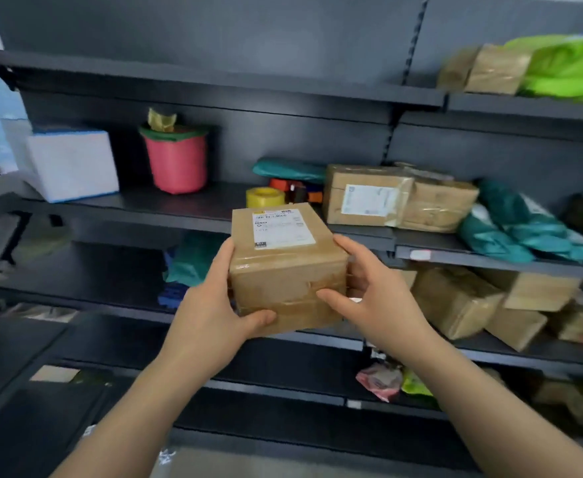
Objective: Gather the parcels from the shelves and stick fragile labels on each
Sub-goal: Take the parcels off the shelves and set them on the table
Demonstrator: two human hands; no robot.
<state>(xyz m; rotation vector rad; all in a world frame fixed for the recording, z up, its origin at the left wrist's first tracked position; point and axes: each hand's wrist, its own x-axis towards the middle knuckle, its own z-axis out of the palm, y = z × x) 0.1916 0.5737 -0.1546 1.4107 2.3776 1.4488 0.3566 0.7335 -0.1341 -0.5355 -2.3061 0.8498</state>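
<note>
The left hand (210,305) and right hand (376,298) are gripping a brown taped parcel (283,277) in mid-air before the middle shelf (179,215), fingers (348,246) curled round its sides; gathering is seemingly just starting; more parcels (366,198) are waiting on the right shelves; no fragile label is showing; its white shipping label (283,229) is showing only blurred print.

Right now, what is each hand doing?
Left hand: grips the taped brown parcel from its left side.
Right hand: grips the same parcel from its right side.

Left: white box (72,163), pink bucket (176,163); yellow tape roll (265,197) farther right.
</note>
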